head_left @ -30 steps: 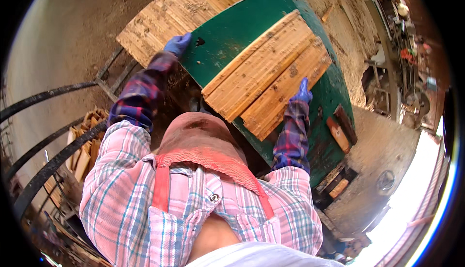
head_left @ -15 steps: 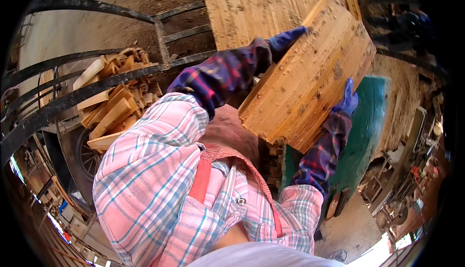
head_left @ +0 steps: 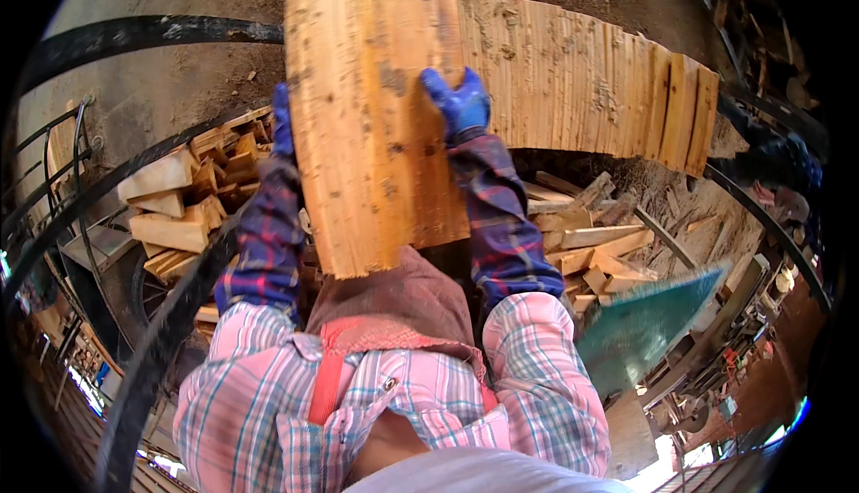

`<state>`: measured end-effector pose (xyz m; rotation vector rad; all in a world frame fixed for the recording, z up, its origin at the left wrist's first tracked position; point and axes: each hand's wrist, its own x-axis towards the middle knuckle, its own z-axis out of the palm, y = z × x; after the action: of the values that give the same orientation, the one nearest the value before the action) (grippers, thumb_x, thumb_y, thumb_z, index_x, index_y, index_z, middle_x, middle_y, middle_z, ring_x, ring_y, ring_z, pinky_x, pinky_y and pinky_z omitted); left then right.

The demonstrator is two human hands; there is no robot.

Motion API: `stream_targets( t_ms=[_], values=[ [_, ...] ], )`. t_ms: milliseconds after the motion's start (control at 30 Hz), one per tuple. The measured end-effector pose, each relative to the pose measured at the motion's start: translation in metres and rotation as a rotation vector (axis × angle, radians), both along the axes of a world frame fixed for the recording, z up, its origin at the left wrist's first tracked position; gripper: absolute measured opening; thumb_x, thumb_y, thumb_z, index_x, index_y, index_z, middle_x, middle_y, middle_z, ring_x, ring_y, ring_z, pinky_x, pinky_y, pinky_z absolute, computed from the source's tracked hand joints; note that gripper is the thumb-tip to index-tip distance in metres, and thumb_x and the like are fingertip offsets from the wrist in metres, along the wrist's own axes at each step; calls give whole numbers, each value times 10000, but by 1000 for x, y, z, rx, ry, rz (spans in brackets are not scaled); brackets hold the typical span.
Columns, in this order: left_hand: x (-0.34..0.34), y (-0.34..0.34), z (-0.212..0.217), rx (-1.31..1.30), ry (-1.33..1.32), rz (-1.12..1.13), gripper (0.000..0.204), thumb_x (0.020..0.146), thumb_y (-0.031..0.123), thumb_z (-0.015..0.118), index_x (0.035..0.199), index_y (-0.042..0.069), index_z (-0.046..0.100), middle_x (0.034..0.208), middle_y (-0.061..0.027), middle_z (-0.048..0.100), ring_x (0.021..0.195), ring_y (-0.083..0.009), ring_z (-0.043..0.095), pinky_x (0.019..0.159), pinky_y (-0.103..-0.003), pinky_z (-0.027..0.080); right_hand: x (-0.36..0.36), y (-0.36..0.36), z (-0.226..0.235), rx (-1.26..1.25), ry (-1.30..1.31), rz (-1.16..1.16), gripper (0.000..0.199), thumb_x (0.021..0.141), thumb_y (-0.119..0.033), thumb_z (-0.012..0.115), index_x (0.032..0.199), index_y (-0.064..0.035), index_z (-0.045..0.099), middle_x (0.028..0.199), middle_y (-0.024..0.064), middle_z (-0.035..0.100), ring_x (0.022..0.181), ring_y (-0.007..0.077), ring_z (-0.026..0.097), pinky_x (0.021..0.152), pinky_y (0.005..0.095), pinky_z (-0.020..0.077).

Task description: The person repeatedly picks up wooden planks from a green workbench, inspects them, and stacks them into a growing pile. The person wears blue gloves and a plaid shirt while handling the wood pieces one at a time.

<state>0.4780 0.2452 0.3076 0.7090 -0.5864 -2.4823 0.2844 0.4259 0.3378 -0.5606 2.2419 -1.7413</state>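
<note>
Blue-gloved hands (head_left: 464,108) gripping dark-specked wooden boards (head_left: 367,126).

Bright, diffuse light is falling across the middle of the frame, warming the held plank panel (head_left: 371,126) and washing the pink plaid shirt (head_left: 259,386) evenly. Glare is burning white through gaps at the lower right, and smaller bright slivers are showing at the lower left. A pale sheen is shining on the green board (head_left: 653,327), whose surface is smearing with motion blur. The plank panel's edges are softening too, while the row of boards (head_left: 573,77) is staying fairly crisp. Shadow is deepening beneath that row and toward the right edge. Fisheye distortion is bowing the black metal rail (head_left: 161,32), blue-violet fringing is tinting the lower-right rim, and black is filling the corners.
</note>
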Motion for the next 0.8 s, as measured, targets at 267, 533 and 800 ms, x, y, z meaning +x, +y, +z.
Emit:
stream_targets(
  t_ms=[267, 533, 800],
  values=[
    [-107, -80, -281, -139, -452, -48, 402, 908, 379, 501, 1189, 91, 507, 1158, -137, 548, 1003, -244, 537, 852, -355, 467, -76, -61, -252, 2, -270, 25, 719, 709, -318, 745, 1222, 86, 444, 1178, 222, 543, 1088, 297, 533, 932, 374, 412],
    [-166, -89, -424, -51, -803, -312, 547, 940, 474, 377, 1310, 76, 438, 1305, -101, 490, 1147, -254, 511, 951, -372, 418, 7, 61, -227, 223, -522, -193, 641, 780, -205, 679, 1279, 89, 403, 1271, 231, 490, 1183, 288, 488, 996, 364, 386],
    [-337, 97, -193, -303, -474, -608, 647, 915, 502, 395, 1357, 31, 369, 1405, -129, 388, 1269, -280, 389, 1039, -418, 259, 53, 210, -45, -92, -127, -393, 455, 798, -111, 632, 1210, 46, 518, 1192, 183, 572, 1127, 257, 544, 955, 341, 417]
  ],
)
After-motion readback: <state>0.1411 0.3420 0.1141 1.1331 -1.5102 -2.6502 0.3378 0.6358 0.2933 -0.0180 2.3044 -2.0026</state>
